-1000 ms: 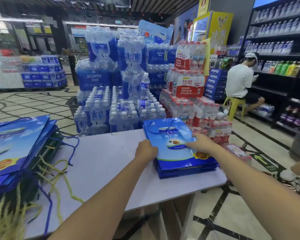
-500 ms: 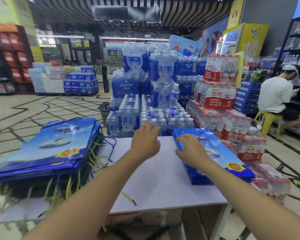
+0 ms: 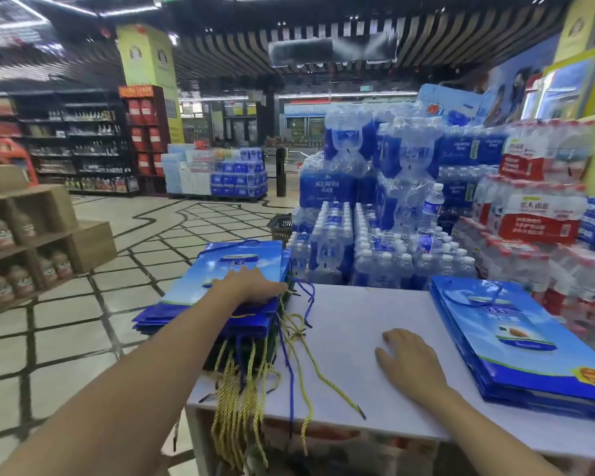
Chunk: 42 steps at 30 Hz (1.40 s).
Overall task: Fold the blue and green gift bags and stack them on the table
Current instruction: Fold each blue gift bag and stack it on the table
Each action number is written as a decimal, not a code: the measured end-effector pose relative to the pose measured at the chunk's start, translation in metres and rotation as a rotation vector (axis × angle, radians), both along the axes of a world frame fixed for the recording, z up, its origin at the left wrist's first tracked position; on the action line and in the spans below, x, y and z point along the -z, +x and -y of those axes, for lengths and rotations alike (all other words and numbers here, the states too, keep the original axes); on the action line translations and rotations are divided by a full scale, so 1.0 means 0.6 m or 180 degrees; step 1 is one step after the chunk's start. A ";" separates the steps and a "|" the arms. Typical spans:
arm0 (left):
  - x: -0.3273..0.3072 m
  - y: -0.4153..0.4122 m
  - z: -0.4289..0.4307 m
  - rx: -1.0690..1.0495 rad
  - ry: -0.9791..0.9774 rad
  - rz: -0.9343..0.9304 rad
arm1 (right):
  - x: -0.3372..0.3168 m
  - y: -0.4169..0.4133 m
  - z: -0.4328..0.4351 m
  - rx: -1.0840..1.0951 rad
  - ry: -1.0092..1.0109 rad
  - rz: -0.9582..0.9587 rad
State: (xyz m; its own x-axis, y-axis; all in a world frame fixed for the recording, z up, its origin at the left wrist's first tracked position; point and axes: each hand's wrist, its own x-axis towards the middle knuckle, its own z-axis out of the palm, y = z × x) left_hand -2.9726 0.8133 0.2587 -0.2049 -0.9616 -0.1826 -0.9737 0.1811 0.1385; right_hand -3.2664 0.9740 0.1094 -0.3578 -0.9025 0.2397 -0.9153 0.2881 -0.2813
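Evidently the next bag is being picked: the left hand [image 3: 255,286] lies on the top blue bag [image 3: 220,273] of the left pile, its fingertips [image 3: 279,292] hooked over that bag's right edge, probably to peel the single sheet from those under it. Whether the thumb is tucked beneath cannot be seen. The right hand [image 3: 409,359] rests palm-down on the table [image 3: 340,314], fingers loosely spread and holding nothing. It sits on the bare middle of the top, likely waiting to receive and flatten the bag.

The left pile overhangs the table's left edge. Glossy blue bags with a sky print sit on top, and darker green bags [image 3: 272,341] show only as thin edges beneath them. Their twisted handle cords [image 3: 241,403], yellow and blue, spill in a loose tangle over the near edge and could snag when a bag is drawn across.

At the right end of the table lies the folded stack [image 3: 516,338], flat blue bags with crisp edges laid squarely on one another, one blue cord looped on its top face. Only blue shows there, so much of the job seems left. The table itself is smooth, matte and white.

Beyond the far edge stand shrink-wrapped packs of bottled water [image 3: 358,235].
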 end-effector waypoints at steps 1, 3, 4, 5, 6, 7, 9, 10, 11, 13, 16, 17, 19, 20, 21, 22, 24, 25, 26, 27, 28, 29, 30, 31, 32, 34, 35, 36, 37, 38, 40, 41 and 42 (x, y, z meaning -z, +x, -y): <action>0.004 0.001 -0.001 0.0007 0.0102 0.0023 | 0.000 -0.001 0.000 -0.0006 -0.0004 -0.0021; 0.006 -0.004 -0.007 0.0041 0.0134 0.0060 | -0.001 -0.001 0.000 -0.0015 0.0005 -0.0033; 0.005 -0.008 -0.011 0.0060 0.0107 0.0072 | -0.001 -0.001 0.000 -0.0019 0.0004 -0.0043; 0.004 -0.012 -0.016 0.0072 0.0082 0.0079 | 0.000 -0.001 0.001 -0.0020 0.0001 -0.0053; 0.002 -0.016 -0.020 0.0079 0.0058 0.0072 | 0.001 -0.002 0.001 -0.0022 -0.0013 -0.0068; 0.000 -0.020 -0.025 0.0082 0.0027 0.0040 | 0.001 -0.002 0.002 -0.0027 -0.0027 -0.0071; -0.005 -0.024 -0.033 0.0076 -0.0062 -0.0098 | 0.001 -0.001 0.001 -0.0027 -0.0042 -0.0038; -0.006 -0.026 -0.036 0.0057 -0.0117 -0.0192 | 0.000 0.000 0.001 -0.0027 -0.0031 -0.0008; -0.008 -0.028 -0.040 0.0038 -0.0173 -0.0288 | -0.002 0.001 -0.001 -0.0024 -0.0005 0.0014; -0.014 -0.031 -0.047 0.0005 -0.0291 -0.0450 | -0.010 0.003 -0.002 -0.0009 0.0063 0.0108; -0.022 -0.034 -0.056 0.0063 -0.0442 -0.0587 | -0.049 0.022 0.014 -0.0118 -0.0250 0.0877; -0.023 -0.035 -0.058 0.0078 -0.0478 -0.0592 | -0.076 0.038 0.029 -0.0235 -0.0420 0.1288; -0.023 -0.036 -0.062 0.0098 -0.0486 -0.0556 | -0.142 0.087 0.067 -0.0477 -0.0589 0.2301; -0.022 -0.037 -0.064 0.0141 -0.0476 -0.0565 | -0.175 0.117 0.087 -0.0587 -0.0574 0.2808; -0.020 -0.038 -0.067 0.0214 -0.0447 -0.0664 | -0.205 0.145 0.105 -0.0662 -0.0513 0.3257; -0.019 -0.035 -0.067 0.0304 -0.0403 -0.0845 | -0.230 0.169 0.123 -0.0688 -0.0382 0.3587; -0.022 -0.015 -0.065 0.0452 -0.0401 -0.1100 | -0.264 0.208 0.150 -0.0691 0.0043 0.3765; -0.027 0.002 -0.060 0.0512 -0.0498 -0.1018 | -0.272 0.220 0.163 -0.0672 0.0258 0.3687; -0.031 0.024 -0.051 0.0521 -0.0617 -0.0826 | -0.277 0.228 0.173 -0.0620 0.0449 0.3555; -0.034 0.049 -0.042 0.0499 -0.0693 -0.0596 | -0.279 0.234 0.181 -0.0550 0.0575 0.3429; -0.035 0.072 -0.036 0.0457 -0.0681 -0.0447 | -0.278 0.238 0.190 -0.0485 0.0646 0.3364; -0.033 0.092 -0.032 0.0452 -0.0598 -0.0413 | -0.277 0.243 0.196 -0.0442 0.0680 0.3305; -0.029 0.109 -0.032 0.0494 -0.0486 -0.0498 | -0.274 0.249 0.202 -0.0382 0.0687 0.3261; -0.021 0.122 -0.032 0.0561 -0.0389 -0.0600 | -0.271 0.254 0.208 -0.0306 0.0671 0.3173; -0.014 0.133 -0.031 0.0622 -0.0328 -0.0692 | -0.268 0.258 0.217 -0.0227 0.0679 0.3024; -0.002 0.150 -0.030 0.0655 -0.0339 -0.0771 | -0.270 0.261 0.231 -0.0196 0.0688 0.2760; 0.002 0.157 -0.027 0.0632 -0.0363 -0.0794 | -0.274 0.261 0.238 -0.0212 0.0691 0.2683; 0.006 0.163 -0.022 0.0605 -0.0383 -0.0825 | -0.281 0.259 0.244 -0.0184 0.0694 0.2649; 0.008 0.167 -0.019 0.0586 -0.0398 -0.0852 | -0.292 0.255 0.247 -0.0190 0.0626 0.2588; 0.010 0.169 -0.017 0.0589 -0.0404 -0.0886 | -0.304 0.249 0.248 -0.0178 0.0562 0.2445; 0.015 0.170 -0.014 0.0522 -0.0365 -0.0887 | -0.332 0.235 0.246 -0.0195 0.0504 0.1981; 0.019 0.171 -0.010 0.0465 -0.0348 -0.0873 | -0.345 0.227 0.249 -0.0251 0.0477 0.1797; 0.023 0.173 -0.006 0.0417 -0.0332 -0.0839 | -0.353 0.218 0.253 -0.0299 0.0433 0.1701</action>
